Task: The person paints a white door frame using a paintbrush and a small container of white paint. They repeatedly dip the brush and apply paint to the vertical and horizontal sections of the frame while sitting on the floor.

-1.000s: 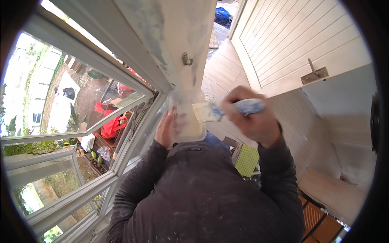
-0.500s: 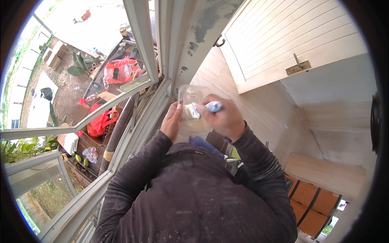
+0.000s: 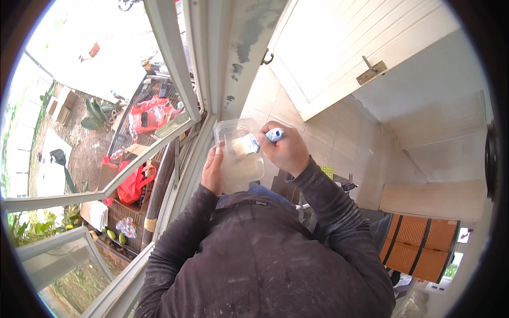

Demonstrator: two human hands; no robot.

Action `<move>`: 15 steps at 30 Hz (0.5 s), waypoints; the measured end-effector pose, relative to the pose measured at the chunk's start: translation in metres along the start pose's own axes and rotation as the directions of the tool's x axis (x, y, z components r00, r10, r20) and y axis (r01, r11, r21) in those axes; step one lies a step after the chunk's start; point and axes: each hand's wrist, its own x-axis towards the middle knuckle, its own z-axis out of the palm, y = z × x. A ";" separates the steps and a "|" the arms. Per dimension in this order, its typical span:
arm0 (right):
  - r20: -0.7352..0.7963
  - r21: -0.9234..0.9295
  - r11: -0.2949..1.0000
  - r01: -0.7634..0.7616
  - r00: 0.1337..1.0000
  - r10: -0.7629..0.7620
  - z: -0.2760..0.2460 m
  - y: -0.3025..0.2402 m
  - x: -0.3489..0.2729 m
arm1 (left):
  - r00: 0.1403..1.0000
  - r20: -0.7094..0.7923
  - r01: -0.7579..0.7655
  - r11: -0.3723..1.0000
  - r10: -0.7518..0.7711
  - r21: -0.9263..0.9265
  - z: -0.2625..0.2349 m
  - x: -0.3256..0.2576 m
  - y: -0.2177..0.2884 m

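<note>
A clear plastic tub (image 3: 226,132) with a pale liquid in it is held in front of me at waist height. My left hand (image 3: 213,172) grips its left side, fingers along the outer wall. In my right hand (image 3: 288,151), the fingers are wrapped round a paintbrush (image 3: 274,134) with a blue-and-white handle. Its wide pale bristles are inside the tub, slanting down to the left. The window frame (image 3: 234,85) beside the tub has grey bare patches in its white paint.
An open glazed casement (image 3: 175,58) swings out on my left, over a cluttered deck with red plastic bags (image 3: 130,183). At right hangs a white panelled door (image 3: 323,63) with a metal latch (image 3: 372,72). Orange-brown padded panels (image 3: 405,259) stand at the lower right.
The tub and both hands have shifted slightly left in view. My right hand is no longer blurred, and the brush shows clearly. The whole view has turned a little.
</note>
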 end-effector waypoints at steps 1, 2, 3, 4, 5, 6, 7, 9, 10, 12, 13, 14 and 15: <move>-0.030 0.024 1.000 -0.016 0.999 0.017 -0.004 0.001 0.002 | 1.000 0.008 0.000 1.000 0.000 0.003 -0.003 0.004 -0.001; -0.052 0.057 0.998 -0.033 0.998 0.036 -0.007 0.001 0.002 | 1.000 0.005 0.003 1.000 -0.003 0.008 -0.007 0.004 -0.002; -0.073 0.090 0.995 -0.050 0.996 0.057 -0.010 0.002 0.003 | 1.000 0.002 0.005 1.000 -0.005 0.012 -0.009 0.005 -0.003; -0.074 0.101 0.994 -0.050 0.996 0.057 -0.011 0.002 0.003 | 1.000 0.001 0.008 1.000 -0.008 0.020 -0.011 0.006 -0.004; -0.078 0.110 0.993 -0.049 0.995 0.058 -0.012 0.002 0.005 | 1.000 0.004 0.011 1.000 -0.011 0.028 -0.010 0.007 -0.003; -0.082 0.118 0.992 -0.047 0.995 0.057 -0.014 0.003 0.005 | 1.000 0.007 0.013 0.999 -0.013 0.036 -0.009 0.009 -0.003; -0.090 0.067 0.997 -0.028 0.995 0.034 -0.016 0.006 0.005 | 1.000 -0.007 -0.006 0.997 0.006 0.074 -0.007 0.010 -0.004; -0.093 -0.039 0.999 0.024 0.995 -0.028 -0.021 0.013 0.009 | 0.997 -0.040 -0.056 0.988 0.063 0.144 -0.002 0.011 -0.006; -0.098 -0.041 0.998 0.048 0.994 -0.051 -0.024 0.015 0.011 | 0.997 -0.042 -0.062 0.985 0.070 0.163 -0.004 0.015 -0.008; -0.093 -0.047 0.994 0.094 0.991 -0.098 -0.033 0.017 0.014 | 0.995 -0.056 -0.071 0.979 0.083 0.190 -0.007 0.019 -0.013; -0.071 -0.036 0.997 0.075 0.994 -0.077 -0.039 0.017 0.015 | 0.994 -0.065 -0.070 0.978 0.084 0.199 -0.008 0.020 -0.016; -0.047 -0.025 0.998 0.056 0.997 -0.057 -0.046 0.015 0.017 | 0.993 -0.076 -0.068 0.976 0.086 0.208 -0.006 0.022 -0.016; -0.022 -0.014 0.999 0.037 0.999 -0.037 -0.051 0.014 0.019 | 0.992 -0.087 -0.067 0.974 0.088 0.216 -0.003 0.023 -0.016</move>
